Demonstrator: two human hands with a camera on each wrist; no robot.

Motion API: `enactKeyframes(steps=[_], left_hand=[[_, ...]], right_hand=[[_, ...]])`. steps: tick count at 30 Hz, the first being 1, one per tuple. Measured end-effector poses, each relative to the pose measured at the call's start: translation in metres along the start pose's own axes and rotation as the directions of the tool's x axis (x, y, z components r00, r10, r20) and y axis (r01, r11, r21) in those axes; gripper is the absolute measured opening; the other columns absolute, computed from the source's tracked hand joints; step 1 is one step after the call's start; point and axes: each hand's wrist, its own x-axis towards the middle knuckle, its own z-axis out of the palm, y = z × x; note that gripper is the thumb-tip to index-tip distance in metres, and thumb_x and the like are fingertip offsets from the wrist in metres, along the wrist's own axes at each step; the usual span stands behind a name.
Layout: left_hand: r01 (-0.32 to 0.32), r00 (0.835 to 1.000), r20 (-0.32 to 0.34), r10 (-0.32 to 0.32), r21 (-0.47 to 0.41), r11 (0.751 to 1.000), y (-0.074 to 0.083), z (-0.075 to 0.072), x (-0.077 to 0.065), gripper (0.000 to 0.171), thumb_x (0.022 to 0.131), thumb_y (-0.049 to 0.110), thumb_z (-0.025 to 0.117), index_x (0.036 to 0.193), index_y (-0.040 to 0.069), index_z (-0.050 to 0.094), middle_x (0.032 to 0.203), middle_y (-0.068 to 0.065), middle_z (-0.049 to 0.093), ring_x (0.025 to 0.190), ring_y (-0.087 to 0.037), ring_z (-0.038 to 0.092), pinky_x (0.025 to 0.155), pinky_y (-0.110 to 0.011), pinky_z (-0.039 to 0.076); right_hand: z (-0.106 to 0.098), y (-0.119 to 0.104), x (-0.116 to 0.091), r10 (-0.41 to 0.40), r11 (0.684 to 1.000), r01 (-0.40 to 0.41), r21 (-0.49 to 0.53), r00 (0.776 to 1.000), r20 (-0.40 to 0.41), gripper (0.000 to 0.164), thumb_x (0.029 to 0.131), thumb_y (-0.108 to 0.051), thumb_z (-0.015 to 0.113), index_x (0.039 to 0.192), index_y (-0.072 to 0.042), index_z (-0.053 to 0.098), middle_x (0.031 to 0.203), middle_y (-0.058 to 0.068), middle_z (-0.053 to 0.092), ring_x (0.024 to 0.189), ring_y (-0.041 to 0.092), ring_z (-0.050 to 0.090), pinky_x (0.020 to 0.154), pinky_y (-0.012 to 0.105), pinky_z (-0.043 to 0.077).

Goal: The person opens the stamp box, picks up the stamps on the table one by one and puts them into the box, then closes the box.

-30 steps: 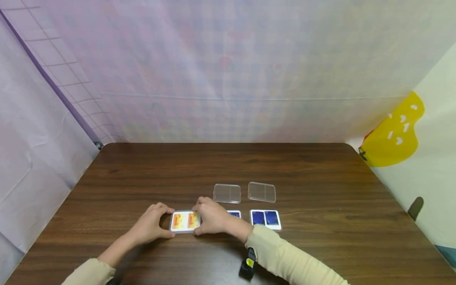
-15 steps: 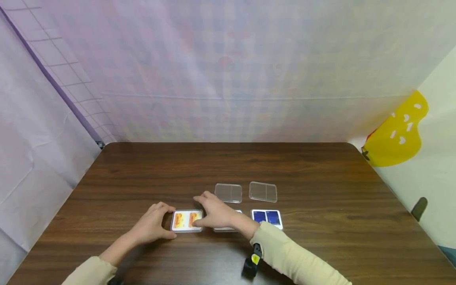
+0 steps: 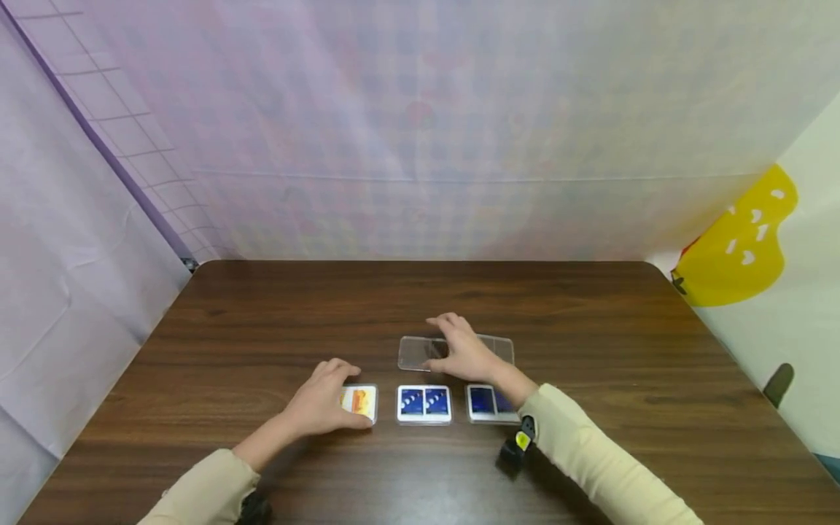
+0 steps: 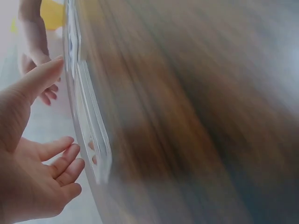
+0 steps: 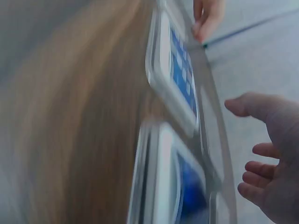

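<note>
Over the left part of a flat card case with orange pictures (image 3: pixel 362 402) is my left hand (image 3: pixel 321 405), thumb and fingers spread apart. In the left wrist view its thumb and fingertips are parted with nothing pinched between them. My right hand (image 3: pixel 464 355) hovers at the two clear plastic lids, its thumb and fingers apart. The left lid (image 3: pixel 413 353) shows beside its fingertips; the right lid (image 3: pixel 504 348) is partly hidden behind it. Nearer lie a middle case with blue pictures (image 3: pixel 424 405) and a right case with dark blue pictures (image 3: pixel 481 402), partly covered by the right wrist.
The dark brown wooden table (image 3: pixel 295 306) has its far edge against a pale patterned curtain (image 3: pixel 420 131). A yellow printed shape (image 3: pixel 741 240) is on the cloth at the right. Black wrist devices are strapped at both sleeves.
My right hand has left the orange-picture case and moved right and away to the clear lids, uncovering the middle case. My left hand has shifted right, now covering part of the orange-picture case.
</note>
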Motion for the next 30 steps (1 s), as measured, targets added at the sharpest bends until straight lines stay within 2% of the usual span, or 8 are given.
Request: enactKeyframes(steps=[4,8,13,20,30], left_hand=[[-0.038,0.999,0.016,0.038,-0.034,0.999,0.01,0.007,0.007,0.075,0.056,0.041,0.081,0.113,-0.003,0.056,0.109,-0.01,0.054,0.101,-0.025,0.048,0.087,-0.041,0.043],[-0.047,0.998,0.041,0.049,-0.056,0.997,0.018,0.013,0.011,0.072,0.058,0.039,0.081,0.113,0.0,0.056,0.109,-0.009,0.054,0.102,-0.025,0.047,0.086,-0.042,0.044],[-0.072,0.995,0.061,0.077,-0.072,0.995,0.024,0.021,0.015,0.071,0.058,0.037,0.081,0.113,-0.001,0.056,0.107,-0.01,0.055,0.101,-0.026,0.048,0.088,-0.041,0.043],[-0.112,0.991,0.064,0.114,-0.038,0.993,0.028,0.028,0.017,0.069,0.056,0.036,0.081,0.11,-0.001,0.057,0.103,-0.009,0.055,0.098,-0.024,0.048,0.088,-0.038,0.041],[-0.08,0.996,0.034,0.081,-0.028,0.996,0.03,0.032,0.018,0.056,0.059,0.028,0.081,0.104,0.002,0.06,0.102,-0.007,0.056,0.098,-0.023,0.049,0.089,-0.037,0.042]], right_hand=[[-0.003,0.016,0.001,0.03,0.999,-0.027,-0.04,0.998,0.057,0.079,0.065,-0.034,0.075,0.128,0.003,0.045,0.119,0.018,0.048,0.112,0.031,0.042,0.096,0.045,0.036],[-0.004,0.022,0.001,0.012,0.998,-0.005,-0.063,0.994,0.106,0.08,0.063,-0.036,0.075,0.125,0.007,0.046,0.112,0.016,0.052,0.107,0.029,0.045,0.094,0.043,0.038],[-0.006,0.021,0.002,-0.014,0.995,0.026,-0.096,0.993,0.12,0.076,0.062,-0.035,0.076,0.12,0.007,0.051,0.108,0.014,0.053,0.102,0.027,0.047,0.092,0.04,0.039],[-0.005,0.024,0.001,-0.04,0.993,0.053,-0.102,0.992,0.123,0.066,0.063,-0.031,0.077,0.114,0.006,0.057,0.103,0.011,0.054,0.098,0.025,0.048,0.089,0.038,0.04],[-0.004,0.025,0.001,-0.058,0.991,0.072,-0.111,0.991,0.124,0.058,0.063,-0.029,0.075,0.108,0.004,0.06,0.102,0.011,0.057,0.097,0.025,0.051,0.089,0.039,0.041]])
